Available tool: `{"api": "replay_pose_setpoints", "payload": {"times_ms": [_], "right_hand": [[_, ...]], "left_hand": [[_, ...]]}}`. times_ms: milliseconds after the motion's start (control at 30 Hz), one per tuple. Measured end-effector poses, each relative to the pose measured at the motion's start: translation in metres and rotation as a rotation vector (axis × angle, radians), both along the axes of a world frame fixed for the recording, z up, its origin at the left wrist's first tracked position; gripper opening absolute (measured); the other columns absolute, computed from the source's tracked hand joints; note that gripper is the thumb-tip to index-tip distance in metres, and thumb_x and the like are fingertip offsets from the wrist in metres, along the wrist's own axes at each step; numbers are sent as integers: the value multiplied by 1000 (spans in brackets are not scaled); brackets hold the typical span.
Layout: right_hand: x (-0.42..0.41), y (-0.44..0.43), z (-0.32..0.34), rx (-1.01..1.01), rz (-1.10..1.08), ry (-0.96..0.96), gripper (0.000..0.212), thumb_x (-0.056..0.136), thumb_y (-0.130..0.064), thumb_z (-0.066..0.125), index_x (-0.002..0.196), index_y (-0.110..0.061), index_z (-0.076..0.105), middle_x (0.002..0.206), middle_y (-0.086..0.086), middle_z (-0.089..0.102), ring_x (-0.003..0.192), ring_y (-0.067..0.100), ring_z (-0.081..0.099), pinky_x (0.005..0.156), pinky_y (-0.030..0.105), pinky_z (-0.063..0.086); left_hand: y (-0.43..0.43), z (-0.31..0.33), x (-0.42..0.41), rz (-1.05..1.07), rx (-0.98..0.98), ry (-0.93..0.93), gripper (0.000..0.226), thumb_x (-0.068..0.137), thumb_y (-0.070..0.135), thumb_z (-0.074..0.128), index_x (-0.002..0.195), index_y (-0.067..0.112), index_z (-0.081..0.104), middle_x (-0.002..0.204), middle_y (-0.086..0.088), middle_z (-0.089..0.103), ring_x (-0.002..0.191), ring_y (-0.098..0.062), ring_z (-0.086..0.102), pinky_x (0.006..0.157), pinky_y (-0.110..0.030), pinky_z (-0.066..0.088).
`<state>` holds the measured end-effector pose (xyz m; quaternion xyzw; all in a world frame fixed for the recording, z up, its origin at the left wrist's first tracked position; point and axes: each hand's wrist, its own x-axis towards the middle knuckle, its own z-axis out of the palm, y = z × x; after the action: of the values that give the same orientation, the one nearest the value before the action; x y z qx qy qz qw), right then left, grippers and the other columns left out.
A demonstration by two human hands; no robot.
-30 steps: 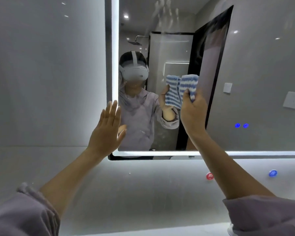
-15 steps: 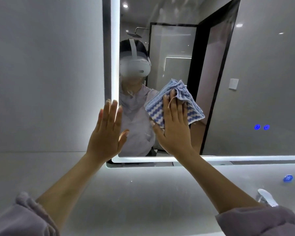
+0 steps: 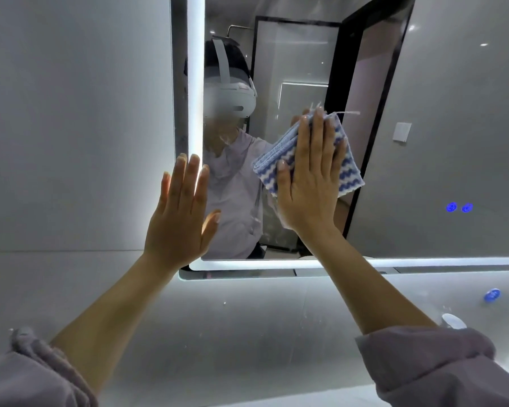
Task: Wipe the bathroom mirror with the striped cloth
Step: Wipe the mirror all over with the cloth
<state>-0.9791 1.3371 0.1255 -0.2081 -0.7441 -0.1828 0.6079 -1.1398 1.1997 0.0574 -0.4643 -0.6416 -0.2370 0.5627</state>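
Observation:
The bathroom mirror fills the upper right, with a lit strip along its left and bottom edges. My right hand lies flat on the folded blue-and-white striped cloth and presses it against the glass in the mirror's lower left part. My left hand rests flat, fingers spread, on the mirror's lower left corner over the lit strip, holding nothing. The mirror reflects a person in a white headset and a pale sweater.
Grey tiled wall extends left of and below the mirror. Two blue lights glow on the glass at right. A blue knob and a white tap top sit low right. The reflection shows a black-framed doorway.
My right hand went from gripping the cloth bunched to lying flat on it, then slid a little right and up. The left hand stays on the corner. The camera moved closer.

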Motion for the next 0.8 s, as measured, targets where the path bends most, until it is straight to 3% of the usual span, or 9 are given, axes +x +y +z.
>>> {"api": "replay_pose_setpoints", "payload": {"times_ms": [100, 267, 500, 633, 800], "right_hand": [[-1, -2, -2, -39, -8, 35, 63, 99, -34, 31, 149, 1, 15, 156, 22, 16, 146, 34, 12, 120, 49, 5], [-6, -6, -11, -59, -13, 61, 64, 98, -34, 30, 147, 4, 17, 156, 24, 17, 146, 34, 11, 121, 46, 5], [-13, -18, -84, -4, 28, -166, 62, 100, -44, 19, 150, -9, 7, 156, 10, 12, 148, 18, -6, 121, 39, -4], [-14, -20, -119, 43, 5, -246, 60, 101, -43, 18, 150, -10, 14, 155, 10, 16, 149, 19, -1, 121, 41, 1], [-10, -18, -134, 147, 25, -308, 61, 101, -39, 18, 153, -13, 0, 159, 7, 12, 149, 22, 4, 121, 41, 1]], "left_hand": [[0, 0, 0, 1, 7, 7, 69, 100, 48, 26, 152, 8, 6, 161, -9, -12, 149, -25, -11, 122, -39, -3], [1, 1, 2, -12, 17, -5, 66, 100, 47, 25, 150, 4, 14, 156, -19, 18, 148, -25, -10, 121, -40, 1], [2, 1, 0, -14, 38, 0, 67, 100, 49, 27, 149, 5, 17, 156, -18, 19, 149, -24, -9, 122, -37, -1], [3, 0, 0, -8, 48, 5, 67, 100, 51, 25, 150, 7, 15, 155, -17, 18, 149, -24, -9, 122, -38, 1], [3, 0, -1, 35, 47, 27, 68, 99, 52, 24, 150, 8, 12, 155, -18, 21, 148, -24, -10, 122, -38, 0]]}}
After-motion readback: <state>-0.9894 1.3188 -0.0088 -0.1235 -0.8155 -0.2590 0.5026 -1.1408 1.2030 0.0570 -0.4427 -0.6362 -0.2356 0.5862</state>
